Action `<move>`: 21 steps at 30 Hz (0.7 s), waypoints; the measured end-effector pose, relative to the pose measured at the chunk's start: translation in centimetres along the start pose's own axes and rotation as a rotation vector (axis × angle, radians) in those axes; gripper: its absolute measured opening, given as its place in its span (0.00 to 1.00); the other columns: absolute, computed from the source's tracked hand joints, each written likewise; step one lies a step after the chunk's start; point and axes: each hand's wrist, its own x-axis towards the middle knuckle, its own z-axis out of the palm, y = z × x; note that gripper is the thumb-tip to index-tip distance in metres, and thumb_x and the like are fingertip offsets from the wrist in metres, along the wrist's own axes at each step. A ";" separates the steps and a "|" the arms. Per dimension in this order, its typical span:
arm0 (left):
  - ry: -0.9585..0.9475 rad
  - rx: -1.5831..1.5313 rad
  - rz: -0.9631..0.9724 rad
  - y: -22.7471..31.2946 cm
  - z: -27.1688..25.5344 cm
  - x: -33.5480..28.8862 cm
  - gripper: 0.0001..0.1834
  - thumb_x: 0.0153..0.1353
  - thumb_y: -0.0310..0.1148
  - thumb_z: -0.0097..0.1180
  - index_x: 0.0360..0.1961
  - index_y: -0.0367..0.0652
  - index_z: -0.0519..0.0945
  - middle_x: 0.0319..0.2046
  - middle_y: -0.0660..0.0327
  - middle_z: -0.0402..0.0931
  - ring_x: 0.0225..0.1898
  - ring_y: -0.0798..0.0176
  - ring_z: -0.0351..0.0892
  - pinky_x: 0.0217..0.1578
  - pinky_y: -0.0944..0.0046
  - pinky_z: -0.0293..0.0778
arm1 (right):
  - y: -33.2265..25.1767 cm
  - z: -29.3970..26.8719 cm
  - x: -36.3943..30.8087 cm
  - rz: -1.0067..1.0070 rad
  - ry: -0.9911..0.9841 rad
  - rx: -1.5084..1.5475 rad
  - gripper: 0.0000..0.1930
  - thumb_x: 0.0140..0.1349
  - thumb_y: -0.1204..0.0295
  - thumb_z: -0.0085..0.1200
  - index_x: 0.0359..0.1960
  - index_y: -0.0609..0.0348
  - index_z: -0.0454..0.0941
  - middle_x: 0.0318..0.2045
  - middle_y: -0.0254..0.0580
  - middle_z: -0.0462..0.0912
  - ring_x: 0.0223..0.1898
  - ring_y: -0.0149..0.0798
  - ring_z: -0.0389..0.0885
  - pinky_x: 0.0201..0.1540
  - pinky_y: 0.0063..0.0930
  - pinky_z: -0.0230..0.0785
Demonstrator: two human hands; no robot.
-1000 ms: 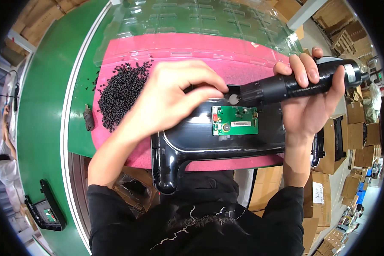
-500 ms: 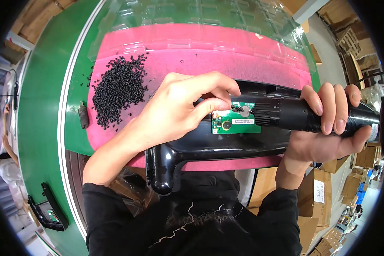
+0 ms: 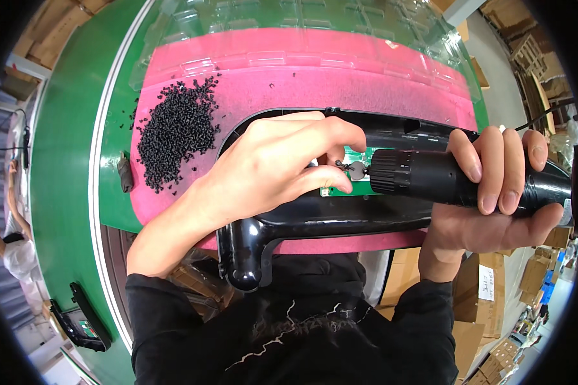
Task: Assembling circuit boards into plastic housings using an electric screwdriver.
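Note:
My right hand (image 3: 498,176) is wrapped round a thick black electric screwdriver (image 3: 417,173) with a ribbed collar, lying almost level and aimed left. Its tip end is over a green circuit board (image 3: 359,188), which sits in a black plastic housing (image 3: 340,218) with a stub at its near left. Over the board's left part, my left hand (image 3: 270,160) is curled with thumb and forefinger closed on a few small black screws (image 3: 342,167). These screws are close beside the screwdriver's tip. My left hand hides part of the board.
A heap of black screws (image 3: 176,135) lies on the pink mat (image 3: 257,90), left of the housing. A clear plastic tray (image 3: 270,54) spans the far side. Another black housing (image 3: 82,321) rests at lower left. Cardboard boxes (image 3: 478,295) stand at right; a person (image 3: 19,250) is at far left.
The screwdriver's collar has shifted left across the board, nearer my left fingers. My left hand now covers more of the board's left part. Both hands keep their grips.

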 end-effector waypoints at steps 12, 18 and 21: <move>0.029 0.010 0.098 -0.8 0.4 0.0 0.16 0.49 0.30 0.64 0.39 0.36 0.76 0.27 0.58 0.76 0.27 0.57 0.76 0.28 0.61 0.74 | 0.1 -0.4 0.0 0.021 -0.012 -0.009 0.20 0.55 0.58 0.62 0.39 0.52 0.65 0.20 0.26 0.70 0.22 0.24 0.68 0.38 0.23 0.60; 0.024 0.022 0.089 -1.1 0.8 0.3 0.14 0.49 0.30 0.64 0.36 0.38 0.78 0.26 0.60 0.77 0.27 0.58 0.77 0.28 0.63 0.74 | -0.1 -0.9 0.1 0.025 0.002 0.005 0.21 0.54 0.59 0.63 0.39 0.52 0.65 0.20 0.26 0.70 0.22 0.25 0.68 0.37 0.24 0.59; -0.012 -0.021 -0.041 -0.8 0.9 0.6 0.13 0.44 0.26 0.68 0.31 0.35 0.79 0.27 0.57 0.80 0.28 0.58 0.79 0.29 0.65 0.76 | -0.1 -1.5 0.1 0.027 -0.003 0.003 0.21 0.54 0.59 0.63 0.39 0.52 0.65 0.20 0.26 0.70 0.22 0.25 0.68 0.37 0.24 0.59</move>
